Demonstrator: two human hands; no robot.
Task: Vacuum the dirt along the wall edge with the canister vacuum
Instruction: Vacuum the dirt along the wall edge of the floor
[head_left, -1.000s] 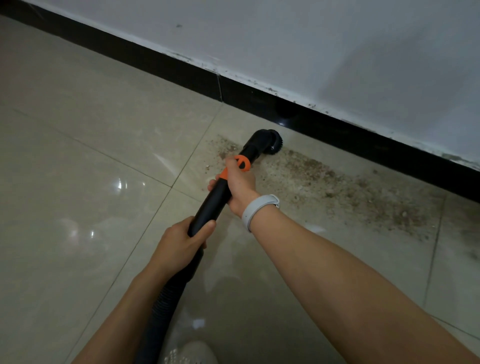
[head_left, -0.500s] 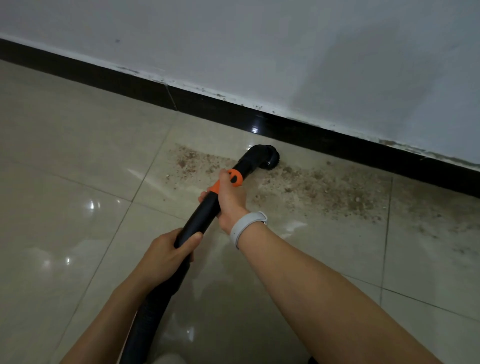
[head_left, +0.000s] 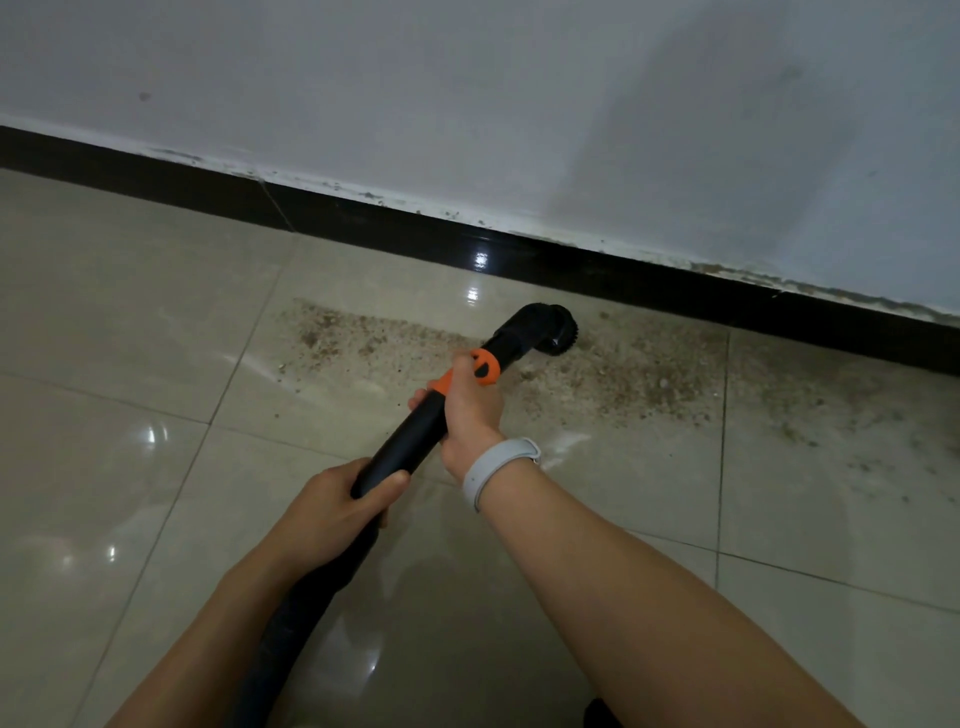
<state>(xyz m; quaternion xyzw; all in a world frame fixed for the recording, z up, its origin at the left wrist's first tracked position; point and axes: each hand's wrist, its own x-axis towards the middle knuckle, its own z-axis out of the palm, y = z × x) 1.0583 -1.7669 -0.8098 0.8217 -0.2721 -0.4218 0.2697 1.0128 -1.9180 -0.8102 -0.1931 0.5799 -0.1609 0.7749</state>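
The black vacuum wand (head_left: 415, 431) is gripped by both hands: the right hand (head_left: 470, 402) just behind the orange collar (head_left: 480, 368), the left hand (head_left: 332, 512) farther back. Ahead of the grip, the brush nozzle (head_left: 553, 332) is set among the dirt (head_left: 613, 379) (near the black skirting (head_left: 623, 275)).

Two hands (head_left: 395, 467), one vacuum wand (head_left: 415, 431), one wristband (head_left: 498, 467), perhaps six floor tiles (head_left: 104, 312).

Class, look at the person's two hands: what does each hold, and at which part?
Both grip the black vacuum wand: the right hand just below its orange collar, the left hand lower, where the hose begins.
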